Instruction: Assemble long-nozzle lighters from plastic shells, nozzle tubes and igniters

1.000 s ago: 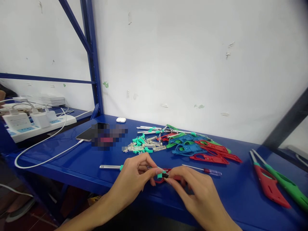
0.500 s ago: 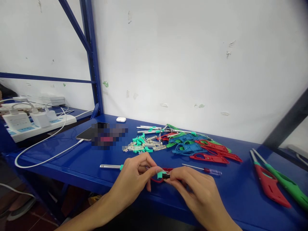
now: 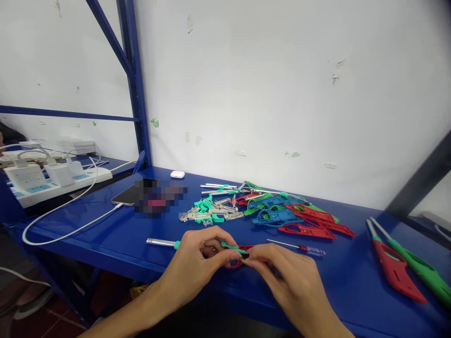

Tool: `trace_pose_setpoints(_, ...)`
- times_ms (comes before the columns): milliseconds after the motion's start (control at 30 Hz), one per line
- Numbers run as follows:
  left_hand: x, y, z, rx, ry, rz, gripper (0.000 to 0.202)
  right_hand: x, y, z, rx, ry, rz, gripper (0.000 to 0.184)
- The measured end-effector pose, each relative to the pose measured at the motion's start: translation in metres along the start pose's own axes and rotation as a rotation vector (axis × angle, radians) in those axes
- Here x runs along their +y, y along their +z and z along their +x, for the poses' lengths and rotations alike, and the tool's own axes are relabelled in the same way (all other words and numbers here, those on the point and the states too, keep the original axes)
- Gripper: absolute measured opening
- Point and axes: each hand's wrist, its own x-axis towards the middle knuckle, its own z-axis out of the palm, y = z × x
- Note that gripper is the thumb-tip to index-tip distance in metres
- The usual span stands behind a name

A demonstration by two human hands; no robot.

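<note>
Between finger and thumb, my left hand (image 3: pixel 197 258) pinches a small teal-green plastic trigger (image 3: pixel 229 246). My right hand (image 3: pixel 289 274) has its fingertips closed on a small black part (image 3: pixel 245 256) that meets the trigger's right end. Whether the two are joined, I cannot tell. Below and behind the fingers lies a red lighter casing half (image 3: pixel 235 264), mostly covered by the hands. A silver lighter nozzle tube (image 3: pixel 160 242) with a teal collar sticks out to the left of my left hand. Behind my right hand rests a screwdriver (image 3: pixel 306 250) with a clear purple handle.
Toward the wall are teal triggers and clear fuel tanks (image 3: pixel 211 213), metal tubes (image 3: pixel 218 188), and blue (image 3: pixel 278 217) and red casing halves (image 3: pixel 312 231). Red (image 3: pixel 396 272) and green lighters (image 3: pixel 421 265) lie right. A phone (image 3: pixel 130 192) with a cable lies left.
The trigger has turned in my left fingers, from blocky end-on to a long slanting edge. The black part is now less visible between the fingertips. Both hands stay in about the same place.
</note>
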Motion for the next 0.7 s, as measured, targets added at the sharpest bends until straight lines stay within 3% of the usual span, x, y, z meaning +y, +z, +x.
trace_pose_setpoints(167,0.0019,0.0007,-0.0012,-0.015,0.016,0.009,0.016,0.0019,0.0008,-0.0009,-0.01,0.001,-0.007,0.009)
trace_pose_setpoints(467,-0.0039,-0.0007,-0.0007,0.004,-0.002,-0.016,0.027,-0.0008,-0.0001,-0.0002,-0.031,0.014,0.017,0.014)
trace_pose_setpoints(700,-0.0041,-0.0003,0.0009,-0.017,0.017,-0.058,0.02,0.0013,0.0,-0.0015,-0.018,-0.018,0.026,0.016)
